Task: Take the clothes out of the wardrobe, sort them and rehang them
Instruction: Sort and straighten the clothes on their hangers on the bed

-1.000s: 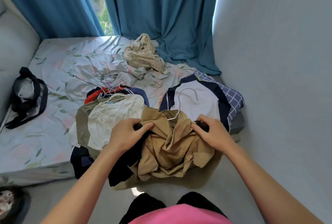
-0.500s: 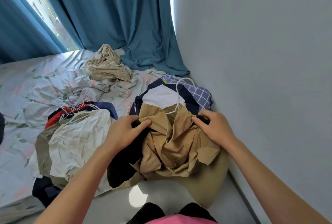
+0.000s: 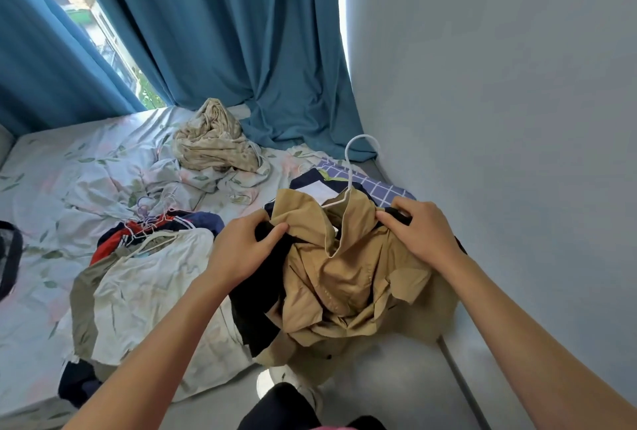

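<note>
A bed covered in a pale leaf-printed sheet (image 3: 62,181) fills the left side, set against long teal curtains (image 3: 220,36) and a plain grey-white wall (image 3: 499,102) on the right. On the sheet lies a heap of clothes on hangers, topped by a cream wrinkled shirt (image 3: 144,285) over red, navy and olive pieces. Behind it sits a crumpled beige floral bundle of fabric (image 3: 213,140). Near the wall lies a navy-and-white top (image 3: 310,185) over a blue checked garment (image 3: 379,185). In front of these, held up over the bed's edge, hangs a tan cotton shirt (image 3: 344,274) on a white wire hanger (image 3: 351,167), with dark cloth beneath it. The left hand (image 3: 244,250) pinches the shirt's left shoulder with dark fabric under its fingers; the right hand (image 3: 420,229) grips the right shoulder, fingers curled over the cloth.
</note>
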Motion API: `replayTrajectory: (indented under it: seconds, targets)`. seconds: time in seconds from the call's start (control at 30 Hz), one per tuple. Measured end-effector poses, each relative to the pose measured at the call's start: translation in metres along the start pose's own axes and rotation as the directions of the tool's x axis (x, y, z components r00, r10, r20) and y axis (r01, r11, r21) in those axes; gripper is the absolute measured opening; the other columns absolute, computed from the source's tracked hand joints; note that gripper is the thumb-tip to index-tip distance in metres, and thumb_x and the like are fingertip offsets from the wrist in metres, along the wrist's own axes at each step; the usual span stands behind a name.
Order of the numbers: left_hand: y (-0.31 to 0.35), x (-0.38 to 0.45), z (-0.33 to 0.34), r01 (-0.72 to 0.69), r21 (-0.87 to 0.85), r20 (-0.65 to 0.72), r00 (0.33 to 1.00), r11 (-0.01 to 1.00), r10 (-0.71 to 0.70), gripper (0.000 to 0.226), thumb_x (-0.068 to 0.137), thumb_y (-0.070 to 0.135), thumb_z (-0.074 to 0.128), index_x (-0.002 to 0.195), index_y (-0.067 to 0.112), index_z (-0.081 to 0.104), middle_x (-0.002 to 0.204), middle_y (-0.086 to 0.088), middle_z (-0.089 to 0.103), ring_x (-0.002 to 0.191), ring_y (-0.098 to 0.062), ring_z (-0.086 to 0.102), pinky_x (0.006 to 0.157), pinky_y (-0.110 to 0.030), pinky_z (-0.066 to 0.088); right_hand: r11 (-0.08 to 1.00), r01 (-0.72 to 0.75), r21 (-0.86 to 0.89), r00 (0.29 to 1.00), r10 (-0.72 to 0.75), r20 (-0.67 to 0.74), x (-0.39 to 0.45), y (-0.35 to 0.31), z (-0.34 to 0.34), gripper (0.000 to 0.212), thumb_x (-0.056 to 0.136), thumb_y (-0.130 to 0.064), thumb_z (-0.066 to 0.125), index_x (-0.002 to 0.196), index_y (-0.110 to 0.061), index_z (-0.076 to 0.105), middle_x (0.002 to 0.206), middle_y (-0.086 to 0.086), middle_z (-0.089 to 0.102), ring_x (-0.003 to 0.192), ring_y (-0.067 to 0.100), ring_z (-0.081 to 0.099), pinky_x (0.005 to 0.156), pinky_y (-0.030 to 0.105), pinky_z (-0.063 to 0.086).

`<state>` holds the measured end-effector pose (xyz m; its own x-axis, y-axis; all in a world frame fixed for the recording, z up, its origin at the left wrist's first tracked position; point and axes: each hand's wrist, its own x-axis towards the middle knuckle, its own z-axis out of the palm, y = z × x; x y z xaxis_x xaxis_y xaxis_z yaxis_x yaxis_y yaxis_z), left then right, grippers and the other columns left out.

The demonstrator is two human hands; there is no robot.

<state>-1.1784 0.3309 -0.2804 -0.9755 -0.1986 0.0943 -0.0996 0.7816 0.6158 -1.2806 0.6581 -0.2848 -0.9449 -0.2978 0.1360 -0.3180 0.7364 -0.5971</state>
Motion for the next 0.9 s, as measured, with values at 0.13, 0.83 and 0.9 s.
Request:
replayTrajectory:
  seconds: [0.13,0.83,0.9]
  targets:
    - [-0.022,0.048,0.01,-0.024,-0.025,0.033,0.999,0.999,0.025,0.043,0.097,0.059,0.063,0.074,0.025,0.05,0.066,0.006,0.06,0.068,-0.013,0.06,0.065,-0.043,0.052,1.0,-0.019,-0.023,1.0,0.019,0.006,0.04,0.004,0.009,0.039,0.095,-0.058,0.065,0.071,-0.029,0.054,0.062,-0.006,0.059,0.061,0.011,0.057,0.058,0.035,0.044]
    - [-0.157,0.261,0.095,0.045,-0.029,0.085,0.995,0.999,-0.043,0.027,0.097,0.055,0.05,0.088,0.029,0.047,0.085,0.009,0.053,0.085,-0.017,0.052,0.075,-0.045,0.049,0.992,0.035,-0.121,0.987,-0.015,0.16,0.282,0.066,0.141,0.045,0.098,-0.065,0.053,0.077,-0.026,0.061,0.063,-0.008,0.06,0.058,0.008,0.057,0.055,0.037,0.05]
    - [-0.172,0.279,0.119,0.087,0.005,0.101,0.991,0.996,-0.087,0.026,0.096,0.053,0.048,0.092,0.028,0.047,0.088,0.008,0.053,0.086,-0.019,0.052,0.076,-0.045,0.047,0.992,0.041,-0.118,0.978,-0.015,0.208,0.31,0.09,0.167,0.048,0.098,-0.069,0.049,0.078,-0.026,0.06,0.064,-0.008,0.06,0.06,0.009,0.058,0.057,0.038,0.052]
